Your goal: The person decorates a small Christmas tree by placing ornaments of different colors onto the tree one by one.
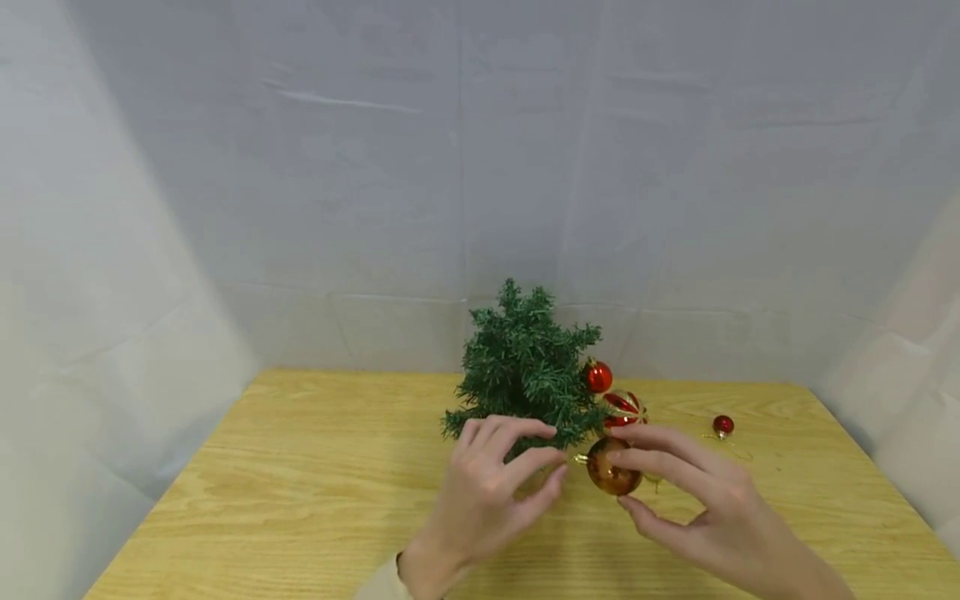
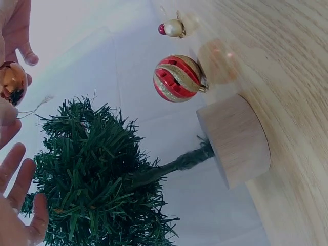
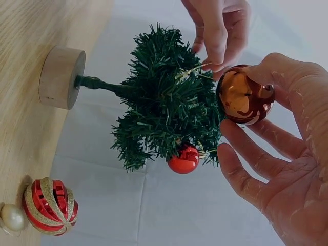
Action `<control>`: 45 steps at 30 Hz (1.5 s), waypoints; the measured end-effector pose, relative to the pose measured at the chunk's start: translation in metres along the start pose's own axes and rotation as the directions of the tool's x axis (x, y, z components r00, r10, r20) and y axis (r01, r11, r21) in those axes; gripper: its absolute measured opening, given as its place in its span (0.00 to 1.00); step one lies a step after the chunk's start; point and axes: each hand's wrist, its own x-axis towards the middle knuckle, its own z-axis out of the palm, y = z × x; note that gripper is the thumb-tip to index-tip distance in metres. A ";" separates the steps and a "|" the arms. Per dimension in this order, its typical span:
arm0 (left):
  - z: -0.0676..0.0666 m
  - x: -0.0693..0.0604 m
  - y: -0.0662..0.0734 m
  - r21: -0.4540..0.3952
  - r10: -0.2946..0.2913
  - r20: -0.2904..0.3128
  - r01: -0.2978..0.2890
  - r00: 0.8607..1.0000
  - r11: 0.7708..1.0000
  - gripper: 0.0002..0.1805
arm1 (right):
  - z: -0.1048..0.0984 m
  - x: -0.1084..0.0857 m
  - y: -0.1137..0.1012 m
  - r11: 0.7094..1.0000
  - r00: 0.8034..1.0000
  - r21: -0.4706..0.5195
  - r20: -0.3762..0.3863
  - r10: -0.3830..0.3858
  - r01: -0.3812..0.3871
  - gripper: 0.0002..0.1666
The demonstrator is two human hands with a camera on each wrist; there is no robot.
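A shiny copper-coloured bauble [image 1: 609,477] is pinched between the thumb and fingers of my right hand [image 1: 712,500], its gold cap pointing left. At that cap, my left hand [image 1: 487,479] brings thumb and forefinger together on the bauble's thin gold cord [image 2: 35,110], with its other fingers spread. Both hands are in front of a small green artificial Christmas tree [image 1: 525,358]. On the tree's right side hangs a glossy red bauble [image 3: 184,160]. The tree stands upright on a round wooden base [image 2: 236,141], which the left hand hides in the head view.
A red-and-gold striped bauble [image 2: 177,78] lies on the wooden table [image 1: 315,467] right of the tree. Beside it are a small pearl-white bauble [image 3: 13,217] and, further right, a small dark red bauble [image 1: 723,425]. Pale sheeting [image 1: 375,208] hangs behind the table.
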 end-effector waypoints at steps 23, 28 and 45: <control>0.003 -0.004 0.001 -0.019 -0.021 0.018 0.021 1.000 1.000 0.10 | -0.001 0.000 -0.006 0.997 0.996 -0.002 0.040 0.079 -0.079 0.22; 0.004 -0.005 0.001 -0.012 0.001 0.006 -0.001 1.000 1.000 0.07 | -0.001 0.000 -0.006 0.998 0.997 0.001 0.038 0.071 -0.071 0.22; 0.005 -0.006 0.004 0.007 -0.012 0.028 0.012 1.000 1.000 0.09 | -0.002 -0.003 -0.007 0.995 0.993 -0.010 0.056 0.101 -0.101 0.22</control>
